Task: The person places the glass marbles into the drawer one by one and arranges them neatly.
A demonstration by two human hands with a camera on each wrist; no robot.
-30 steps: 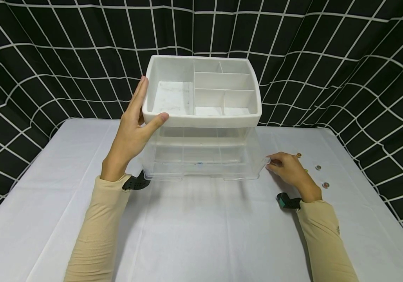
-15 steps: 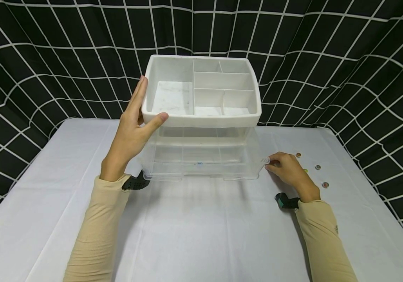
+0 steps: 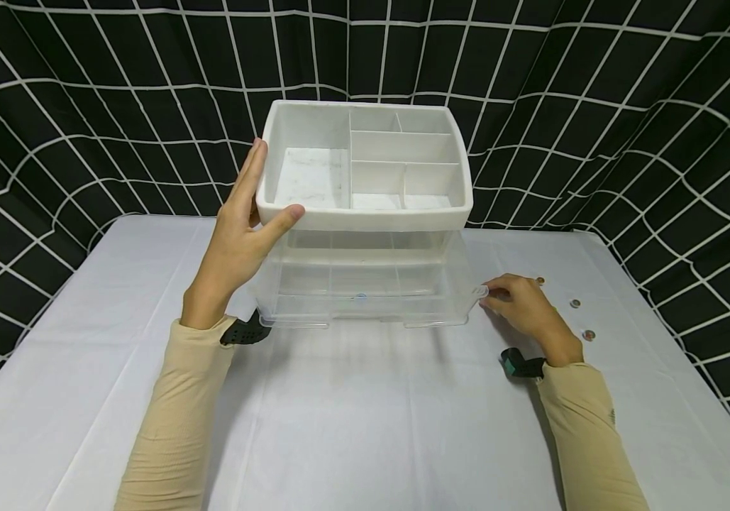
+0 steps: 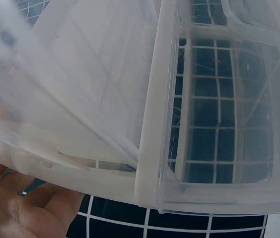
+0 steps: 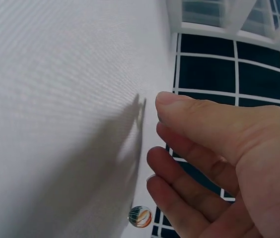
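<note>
Gripping organizer edge (image 3: 371, 219): left hand (image 3: 233, 234)

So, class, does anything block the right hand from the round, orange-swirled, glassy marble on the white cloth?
Nothing visible does: in the right wrist view, only white cloth shows between the right hand and the marble.

Head view: black backdrop (image 3: 365, 57) with white grid lines spans 9 through 12 to 3 o'clock; lines bow and ripple, fabric folded toward 2. White tablecloth (image 3: 339, 426) spread below, faint creases running toward 6 and 7. Left wrist view: backdrop at 6. Right wrist view: tablecloth at 9.
</note>
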